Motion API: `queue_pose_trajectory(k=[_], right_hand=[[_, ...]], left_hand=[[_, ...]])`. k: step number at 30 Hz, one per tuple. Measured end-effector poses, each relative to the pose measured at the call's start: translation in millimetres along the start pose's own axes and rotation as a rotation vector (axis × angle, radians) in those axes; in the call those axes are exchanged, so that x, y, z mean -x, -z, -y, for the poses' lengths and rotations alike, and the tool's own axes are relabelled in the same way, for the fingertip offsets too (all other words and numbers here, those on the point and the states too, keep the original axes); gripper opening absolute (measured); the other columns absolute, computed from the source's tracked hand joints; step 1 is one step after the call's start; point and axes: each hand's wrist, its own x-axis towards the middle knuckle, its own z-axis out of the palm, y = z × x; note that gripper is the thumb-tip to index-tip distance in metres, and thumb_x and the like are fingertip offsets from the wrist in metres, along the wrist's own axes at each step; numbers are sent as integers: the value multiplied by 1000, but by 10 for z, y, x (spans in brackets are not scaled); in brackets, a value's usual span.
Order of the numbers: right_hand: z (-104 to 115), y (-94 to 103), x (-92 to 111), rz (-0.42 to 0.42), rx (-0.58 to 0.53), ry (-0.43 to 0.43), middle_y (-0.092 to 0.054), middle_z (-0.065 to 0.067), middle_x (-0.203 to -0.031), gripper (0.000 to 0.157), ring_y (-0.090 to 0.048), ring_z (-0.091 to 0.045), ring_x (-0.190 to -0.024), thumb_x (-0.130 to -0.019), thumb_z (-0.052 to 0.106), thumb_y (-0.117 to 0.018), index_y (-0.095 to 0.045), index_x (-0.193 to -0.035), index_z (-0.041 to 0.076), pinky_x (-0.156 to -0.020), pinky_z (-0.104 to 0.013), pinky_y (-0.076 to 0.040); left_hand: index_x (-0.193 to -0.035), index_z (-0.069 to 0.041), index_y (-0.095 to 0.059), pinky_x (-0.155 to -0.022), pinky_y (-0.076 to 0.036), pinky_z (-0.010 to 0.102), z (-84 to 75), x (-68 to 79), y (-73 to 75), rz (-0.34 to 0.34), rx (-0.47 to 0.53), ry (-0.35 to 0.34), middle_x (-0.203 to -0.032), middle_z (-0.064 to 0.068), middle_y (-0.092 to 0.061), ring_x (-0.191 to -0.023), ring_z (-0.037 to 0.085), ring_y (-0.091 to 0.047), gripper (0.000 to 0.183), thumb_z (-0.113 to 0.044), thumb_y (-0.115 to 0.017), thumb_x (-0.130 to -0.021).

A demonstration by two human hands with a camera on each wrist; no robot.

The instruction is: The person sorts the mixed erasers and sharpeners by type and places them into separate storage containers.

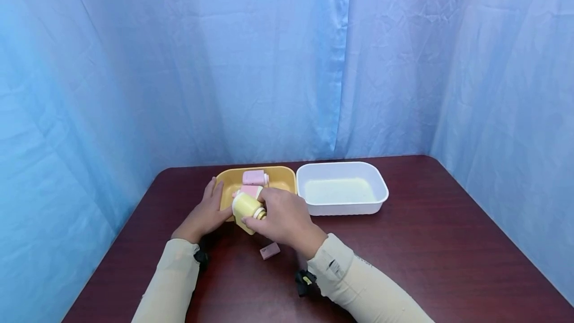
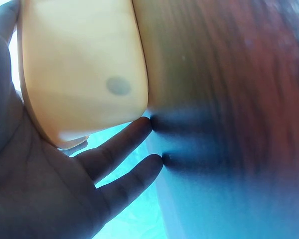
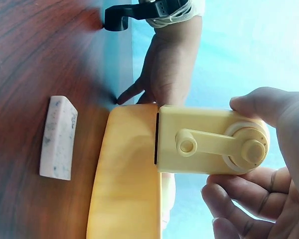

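My right hand [image 1: 287, 216] grips a yellow hand-crank pencil sharpener [image 1: 246, 207] over the near side of a yellow-orange bin [image 1: 281, 179]. In the right wrist view the sharpener's crank arm [image 3: 209, 142] faces the camera, with thumb and fingers at its crank end. At the bin's left end is my left hand [image 1: 206, 216], spread around the corner. In the left wrist view its outer fingers [image 2: 134, 181] are straight, their tips on the table beside the bin. Inside the bin lie a pink sharpener [image 1: 253, 178] and a second pink one [image 1: 251, 191], partly covered by the yellow sharpener.
A small pinkish speckled block [image 1: 270, 250] rests on the dark red-brown table [image 1: 439, 243] near the right forearm. To the right of the yellow-orange bin, close against it, stands a white bin [image 1: 343, 208]. Blue curtains [image 1: 278, 64] hang behind and at both sides.
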Motion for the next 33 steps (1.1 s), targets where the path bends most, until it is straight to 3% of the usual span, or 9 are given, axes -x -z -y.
queue_pose_trajectory(k=[13, 19, 33], right_hand=[[-43, 110, -101, -17, 25, -25, -51, 15, -66, 40, -47, -6, -55, -70, 63, -66, -58, -82, 26, -42, -24, -35], [-85, 128, -147, -14, 27, -52, -49, 14, -61, 38, -46, -7, -51, -71, 63, -66, -56, -77, 27, -40, -26, -34], [-169, 138, -285, -43, 59, -88, -47, 11, -58, 42, -44, -8, -50, -69, 66, -63, -53, -69, 26, -39, -27, -33]], left_hand=[[-154, -17, -6, -97, -42, 57, -15, -10, -26, -17, -2, 10, -160, 7, 8, -131, 39, -41, 108, -79, -48, -76], [-154, -16, -6, -98, -40, 59, -25, -14, -27, -17, -8, 5, -160, 8, 8, -135, 41, -35, 112, -83, -45, -74], [-154, -15, -10, -96, -43, 55, -34, -11, -46, -43, 13, -16, -160, 4, 10, -134, 37, -36, 115, -85, -47, -71]])
